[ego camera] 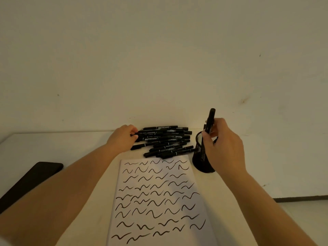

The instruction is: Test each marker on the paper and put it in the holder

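A black marker (210,121), held upright in the right hand (222,144), hangs over the mouth of the black mesh holder (199,157). The left hand (124,134) pinches the end of another in the pile of markers (165,141) at the back of the pale surface (53,144). Squiggles nearly fill the paper (159,201); judging by the pile, many markers remain untested.
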`<control>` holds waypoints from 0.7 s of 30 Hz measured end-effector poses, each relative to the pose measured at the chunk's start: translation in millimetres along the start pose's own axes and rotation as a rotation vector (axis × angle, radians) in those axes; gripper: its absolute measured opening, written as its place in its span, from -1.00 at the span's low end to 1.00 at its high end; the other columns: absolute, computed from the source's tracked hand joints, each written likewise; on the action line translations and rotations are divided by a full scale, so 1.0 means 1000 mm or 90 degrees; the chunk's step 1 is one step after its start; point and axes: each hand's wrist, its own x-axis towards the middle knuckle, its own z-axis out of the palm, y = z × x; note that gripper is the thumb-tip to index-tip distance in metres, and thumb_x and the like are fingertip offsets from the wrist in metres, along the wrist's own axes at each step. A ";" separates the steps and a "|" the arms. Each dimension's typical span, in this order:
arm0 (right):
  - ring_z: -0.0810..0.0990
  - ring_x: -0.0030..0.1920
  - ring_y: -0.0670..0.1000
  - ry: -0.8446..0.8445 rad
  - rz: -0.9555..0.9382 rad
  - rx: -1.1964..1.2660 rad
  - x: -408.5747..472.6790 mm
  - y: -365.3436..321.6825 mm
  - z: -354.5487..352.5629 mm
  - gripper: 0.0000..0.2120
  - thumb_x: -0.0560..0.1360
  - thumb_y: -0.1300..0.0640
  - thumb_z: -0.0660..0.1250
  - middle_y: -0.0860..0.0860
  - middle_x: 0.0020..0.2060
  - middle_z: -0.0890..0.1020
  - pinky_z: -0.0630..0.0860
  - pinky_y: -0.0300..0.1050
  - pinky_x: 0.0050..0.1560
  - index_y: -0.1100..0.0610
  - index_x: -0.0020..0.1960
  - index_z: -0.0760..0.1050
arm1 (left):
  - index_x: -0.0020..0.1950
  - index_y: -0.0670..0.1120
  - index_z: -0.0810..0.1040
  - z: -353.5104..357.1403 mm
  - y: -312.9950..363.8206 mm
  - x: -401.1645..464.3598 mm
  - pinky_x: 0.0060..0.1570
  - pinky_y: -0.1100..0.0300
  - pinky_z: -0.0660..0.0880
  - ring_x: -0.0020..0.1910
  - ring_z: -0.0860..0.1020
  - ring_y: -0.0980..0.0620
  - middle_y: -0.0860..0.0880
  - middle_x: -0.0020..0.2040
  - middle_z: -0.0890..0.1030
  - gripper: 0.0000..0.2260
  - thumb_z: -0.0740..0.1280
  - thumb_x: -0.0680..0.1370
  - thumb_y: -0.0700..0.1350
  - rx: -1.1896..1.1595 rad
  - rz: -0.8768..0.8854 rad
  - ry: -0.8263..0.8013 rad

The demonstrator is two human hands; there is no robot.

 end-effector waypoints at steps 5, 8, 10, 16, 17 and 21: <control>0.55 -0.16 0.00 0.021 0.039 0.045 0.013 0.012 0.006 -0.79 0.50 0.11 0.28 -0.07 -0.14 0.59 0.51 -0.03 -0.13 0.05 0.12 0.38 | 0.25 -0.04 0.45 0.009 -0.025 0.019 0.15 0.03 0.37 0.21 0.37 -0.12 -0.10 0.25 0.46 -0.74 0.13 0.59 -0.12 0.138 0.016 -0.007; 0.56 -0.16 0.07 -0.028 0.068 0.005 0.014 0.021 0.012 -0.74 0.49 0.13 0.29 0.01 -0.09 0.61 0.51 0.00 -0.14 0.07 0.15 0.34 | 0.24 -0.05 0.46 0.010 -0.038 0.025 0.11 0.03 0.38 0.18 0.40 -0.14 -0.12 0.22 0.48 -0.74 0.11 0.59 -0.11 0.157 -0.002 -0.022; 0.53 -0.22 0.10 -0.049 0.065 -0.035 0.011 0.024 0.018 -0.65 0.48 0.15 0.30 0.04 -0.09 0.61 0.44 -0.06 -0.23 0.09 0.22 0.28 | 0.23 -0.07 0.47 0.010 -0.041 0.030 0.11 0.03 0.38 0.15 0.43 -0.14 -0.14 0.19 0.50 -0.74 0.13 0.59 -0.10 0.123 -0.010 -0.027; 0.52 -0.35 0.06 -0.068 0.064 -0.063 0.009 0.028 0.030 -0.29 0.45 0.21 0.29 -0.03 -0.21 0.50 0.37 -0.12 -0.38 -0.10 0.43 -0.03 | 0.12 -0.09 0.55 0.011 -0.038 0.040 -0.01 0.16 0.37 0.04 0.49 -0.07 -0.13 0.07 0.57 -0.81 0.25 0.55 -0.10 0.027 -0.023 -0.047; 0.51 -0.37 0.05 -0.059 0.065 -0.064 0.010 0.028 0.030 -0.28 0.45 0.21 0.29 -0.05 -0.23 0.47 0.36 -0.13 -0.39 -0.13 0.43 -0.05 | 0.10 -0.09 0.56 0.011 -0.039 0.041 -0.03 0.17 0.37 0.02 0.49 -0.05 -0.12 0.06 0.58 -0.82 0.27 0.54 -0.11 0.019 -0.028 -0.048; 0.44 -0.45 -0.01 -0.067 0.041 -0.104 0.010 0.030 0.034 -0.35 0.49 0.18 0.25 -0.06 -0.32 0.46 0.33 -0.15 -0.47 -0.11 0.42 -0.02 | 0.05 -0.08 0.57 0.013 -0.042 0.041 -0.06 0.20 0.36 -0.08 0.48 0.04 -0.09 0.01 0.60 -0.85 0.32 0.51 -0.13 -0.017 -0.035 -0.043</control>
